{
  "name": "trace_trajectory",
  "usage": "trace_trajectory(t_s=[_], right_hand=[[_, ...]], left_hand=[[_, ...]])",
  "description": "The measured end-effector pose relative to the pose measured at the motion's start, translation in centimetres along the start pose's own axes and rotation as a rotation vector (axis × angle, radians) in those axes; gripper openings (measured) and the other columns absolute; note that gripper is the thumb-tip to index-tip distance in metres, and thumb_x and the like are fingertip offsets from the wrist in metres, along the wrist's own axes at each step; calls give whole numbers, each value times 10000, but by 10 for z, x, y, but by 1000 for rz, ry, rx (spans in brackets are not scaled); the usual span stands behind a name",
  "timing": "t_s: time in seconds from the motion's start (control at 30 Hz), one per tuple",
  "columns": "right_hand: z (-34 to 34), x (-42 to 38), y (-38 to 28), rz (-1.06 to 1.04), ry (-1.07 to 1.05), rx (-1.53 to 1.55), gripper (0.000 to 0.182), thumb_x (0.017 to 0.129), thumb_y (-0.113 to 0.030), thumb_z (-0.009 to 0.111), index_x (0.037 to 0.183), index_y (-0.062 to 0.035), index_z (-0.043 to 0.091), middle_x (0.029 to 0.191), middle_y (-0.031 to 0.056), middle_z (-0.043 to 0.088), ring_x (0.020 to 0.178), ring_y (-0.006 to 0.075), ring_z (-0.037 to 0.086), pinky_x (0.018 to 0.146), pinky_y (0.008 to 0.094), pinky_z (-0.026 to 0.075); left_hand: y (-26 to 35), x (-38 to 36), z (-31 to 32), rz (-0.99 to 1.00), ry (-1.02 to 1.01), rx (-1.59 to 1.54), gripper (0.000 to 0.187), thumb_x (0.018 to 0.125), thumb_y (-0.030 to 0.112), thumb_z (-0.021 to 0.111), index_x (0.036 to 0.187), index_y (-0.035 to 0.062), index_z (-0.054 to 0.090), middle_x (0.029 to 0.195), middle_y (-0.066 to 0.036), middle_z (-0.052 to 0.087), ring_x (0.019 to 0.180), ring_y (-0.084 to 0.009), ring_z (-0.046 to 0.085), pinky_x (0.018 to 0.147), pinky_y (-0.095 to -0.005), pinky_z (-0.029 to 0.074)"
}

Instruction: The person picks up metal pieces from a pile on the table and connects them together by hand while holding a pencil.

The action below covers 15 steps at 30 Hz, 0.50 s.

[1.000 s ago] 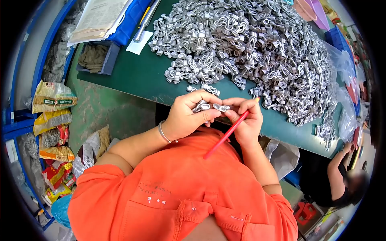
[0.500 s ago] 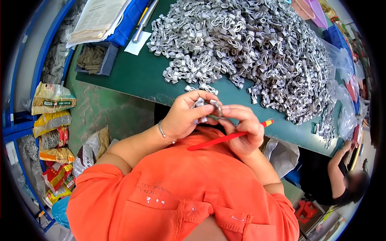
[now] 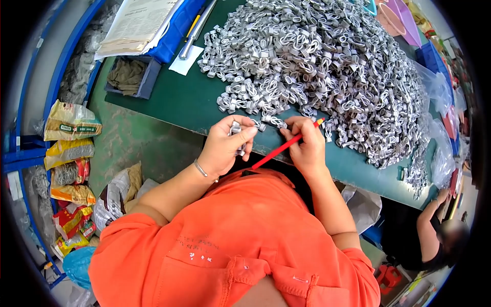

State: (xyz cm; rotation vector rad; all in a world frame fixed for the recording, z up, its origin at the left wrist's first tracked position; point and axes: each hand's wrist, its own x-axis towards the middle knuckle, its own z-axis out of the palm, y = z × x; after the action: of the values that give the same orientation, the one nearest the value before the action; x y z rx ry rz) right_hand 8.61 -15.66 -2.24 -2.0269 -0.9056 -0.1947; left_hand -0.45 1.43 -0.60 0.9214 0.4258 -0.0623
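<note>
My left hand [image 3: 223, 150] is closed around several small grey metal loop pieces [image 3: 236, 130] with ribbed collars, its fingertips at the table's front edge. My right hand [image 3: 308, 147] grips a long red pencil [image 3: 277, 153], which slants down toward my waist. The thumb and fingertips of that hand are right at another metal loop piece [image 3: 276, 122] near the front of the table. Just beyond both hands spreads a large pile of the same metal pieces [image 3: 317, 66].
The green table [image 3: 169, 110] carries a blue bin holding a grey cloth [image 3: 127, 77], papers [image 3: 138, 25] and a metal tool [image 3: 192, 38]. Plastic bags [image 3: 441, 148] lie at the right. Sacks [image 3: 71, 123] line the left shelf. Another person's arm [image 3: 427, 220] is at lower right.
My hands have moved apart and forward to the table edge. The right hand has left the piece between both hands and reached the loose pieces, still holding the pencil.
</note>
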Motion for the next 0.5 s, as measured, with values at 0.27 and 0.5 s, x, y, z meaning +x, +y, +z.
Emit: trace_trajectory(t_s=[0.27,0.5], right_hand=[[-12,-16,-21,244,38,564,275,722,96,632,757,-26,388,914,138,567,700,104,575,611,223,482],[-13,-21,-22,452,65,1108,258,754,121,569,814,-41,378,922,144,549,871,216,589,760,303,487]], left_hand=[[0,1,16,24,-112,177,210,798,0,584,996,-21,518,751,-48,542,574,-97,536,455,-216,453],[7,-4,25,254,-261,400,176,759,-53,613,926,-30,565,846,-60,522,611,-90,547,522,-204,475]])
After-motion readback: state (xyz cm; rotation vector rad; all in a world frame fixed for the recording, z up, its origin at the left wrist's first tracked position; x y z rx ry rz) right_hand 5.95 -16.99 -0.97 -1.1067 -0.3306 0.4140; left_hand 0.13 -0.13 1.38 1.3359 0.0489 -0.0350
